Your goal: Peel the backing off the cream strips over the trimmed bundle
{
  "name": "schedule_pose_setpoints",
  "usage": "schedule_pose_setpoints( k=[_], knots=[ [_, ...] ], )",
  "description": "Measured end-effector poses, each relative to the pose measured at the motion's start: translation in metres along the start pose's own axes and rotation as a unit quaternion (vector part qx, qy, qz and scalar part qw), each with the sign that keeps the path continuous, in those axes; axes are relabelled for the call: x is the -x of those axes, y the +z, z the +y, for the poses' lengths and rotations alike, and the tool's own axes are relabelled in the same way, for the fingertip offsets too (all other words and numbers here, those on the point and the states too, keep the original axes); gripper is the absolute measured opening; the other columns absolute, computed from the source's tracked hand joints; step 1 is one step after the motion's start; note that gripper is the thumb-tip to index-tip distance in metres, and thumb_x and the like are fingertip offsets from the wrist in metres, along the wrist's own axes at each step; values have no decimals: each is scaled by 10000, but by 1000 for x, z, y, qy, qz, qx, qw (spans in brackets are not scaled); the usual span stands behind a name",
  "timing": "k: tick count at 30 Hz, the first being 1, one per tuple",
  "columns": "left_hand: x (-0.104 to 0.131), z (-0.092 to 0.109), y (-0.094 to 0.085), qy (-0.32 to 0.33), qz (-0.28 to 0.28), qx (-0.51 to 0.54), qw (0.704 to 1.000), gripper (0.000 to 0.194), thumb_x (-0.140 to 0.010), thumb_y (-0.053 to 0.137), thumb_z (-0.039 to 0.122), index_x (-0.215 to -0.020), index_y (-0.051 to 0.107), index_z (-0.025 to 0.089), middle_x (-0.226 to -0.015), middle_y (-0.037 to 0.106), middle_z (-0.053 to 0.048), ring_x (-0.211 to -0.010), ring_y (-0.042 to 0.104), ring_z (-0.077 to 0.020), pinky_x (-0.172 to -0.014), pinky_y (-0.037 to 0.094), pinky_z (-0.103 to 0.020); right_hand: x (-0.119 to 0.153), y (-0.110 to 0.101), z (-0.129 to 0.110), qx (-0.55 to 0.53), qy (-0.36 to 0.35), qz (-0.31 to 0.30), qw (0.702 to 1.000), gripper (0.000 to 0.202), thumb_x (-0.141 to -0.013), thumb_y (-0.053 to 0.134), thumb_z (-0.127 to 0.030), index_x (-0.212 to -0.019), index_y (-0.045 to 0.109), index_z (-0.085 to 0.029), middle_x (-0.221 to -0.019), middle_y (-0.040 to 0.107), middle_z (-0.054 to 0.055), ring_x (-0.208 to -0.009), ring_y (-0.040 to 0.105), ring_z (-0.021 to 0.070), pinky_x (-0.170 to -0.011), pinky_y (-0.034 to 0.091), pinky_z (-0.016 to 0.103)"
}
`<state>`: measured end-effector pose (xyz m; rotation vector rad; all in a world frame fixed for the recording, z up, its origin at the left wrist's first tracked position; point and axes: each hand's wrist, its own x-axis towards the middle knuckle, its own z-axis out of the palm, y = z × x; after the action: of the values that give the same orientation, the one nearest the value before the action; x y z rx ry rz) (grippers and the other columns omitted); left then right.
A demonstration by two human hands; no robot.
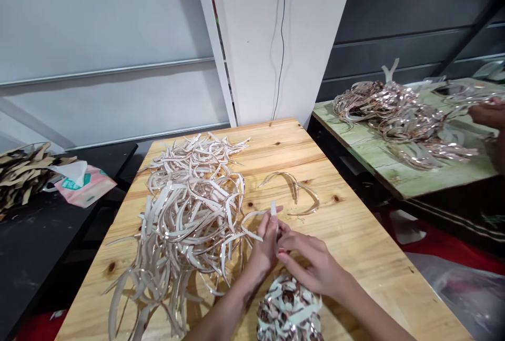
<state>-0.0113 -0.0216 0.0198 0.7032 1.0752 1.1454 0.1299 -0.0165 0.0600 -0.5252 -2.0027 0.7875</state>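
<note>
Our left hand (267,242) clamps a whitish strip (273,208) above the desk (351,236); whether our right hand (313,264) does, we cannot tell.

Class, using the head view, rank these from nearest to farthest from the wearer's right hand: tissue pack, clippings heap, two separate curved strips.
1. Clippings heap: next to the right hand, toward the wearer.
2. Two separate curved strips: beyond the hand.
3. Tissue pack: far left, on the dark table.
</note>
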Motion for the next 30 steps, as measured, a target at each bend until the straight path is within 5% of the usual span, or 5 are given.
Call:
schedule_pose_setpoints(
  k=[7,11,18,22,30],
  knots=[
    [-1,-2,-1,14,-84,-97,992,487,-935,520,640,-959,626,165,-598,488,41,-554,423,-104,-551,333,-228,-1,-22,23,13,237,111,965,289,-1002,549,-377,-1233,615,-217,-878,678,38,-701,644,167,-604,514,265],
    [-1,1,-2,22,-109,-119,987,436,-972,506,562,-821,596,163,-568,488,34,-531,409,-95,-531,317,-221,-2,-28,32,38,261,78,961,231,-977,598,-384,-1085,695,-205,-920,717,61,-777,672,192,-653,534,284],
    [-8,-5,-3,59,-103,90,989,532,-973,486,542,-1333,598,168,-834,653,-54,-611,545,-127,-552,448,-244,-3,-27,45,-179,337,245,891,316,-882,713,-487,-930,678,-176,-801,744,87,-713,722,230,-651,630,354],
    [0,-3,0,134,-85,-24,987,464,-966,599,431,-1368,568,201,-927,657,-50,-692,602,-124,-695,509,-268,-3,-26,51,-241,382,183,873,360,-787,812,-491,-829,704,-151,-728,750,90,-612,720,215,-604,624,339],
    [7,3,1,185,-36,-160,969,502,-983,504,549,-1232,656,140,-816,612,-45,-607,503,-108,-587,465,-238,3,-24,51,-314,414,44,853,334,-847,766,-443,-890,734,-113,-702,757,85,-574,729,181,-550,603,272]
  ],
)
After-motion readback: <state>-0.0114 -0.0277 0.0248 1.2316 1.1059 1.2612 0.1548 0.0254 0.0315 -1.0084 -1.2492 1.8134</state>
